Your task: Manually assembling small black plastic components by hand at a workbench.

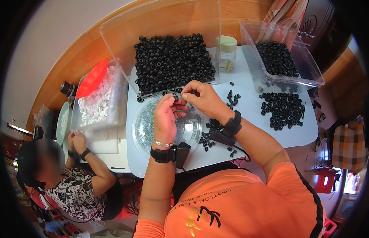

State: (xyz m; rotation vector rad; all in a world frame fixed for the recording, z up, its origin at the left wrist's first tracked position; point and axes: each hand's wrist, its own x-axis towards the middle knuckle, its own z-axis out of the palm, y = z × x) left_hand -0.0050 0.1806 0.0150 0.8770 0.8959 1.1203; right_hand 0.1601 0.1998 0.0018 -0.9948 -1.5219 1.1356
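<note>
Over a round clear tray (pixel 143 131) of small glassy-looking pieces, my two hands meet. My left hand (pixel 165 119) pinches a small black ring-shaped part (pixel 176 98) between thumb and fingers. My right hand (pixel 208 101) is closed in a pinch right beside that part; whatever its fingertips hold is too small to name. Just behind my hands stands a big clear bin (pixel 109 43) heaped with black parts (pixel 172 59) of the same kind. Loose black pieces (pixel 208 137) lie by the tray under my right wrist.
A second clear bin of black parts (pixel 277 59) stands tilted at the far right, with a black pile (pixel 283 111) before it. A lidded jar (pixel 227 51) is between the bins. At left, a co-worker (pixel 79 186) sits by a tub of white parts (pixel 98 103) with a red bowl (pixel 92 79).
</note>
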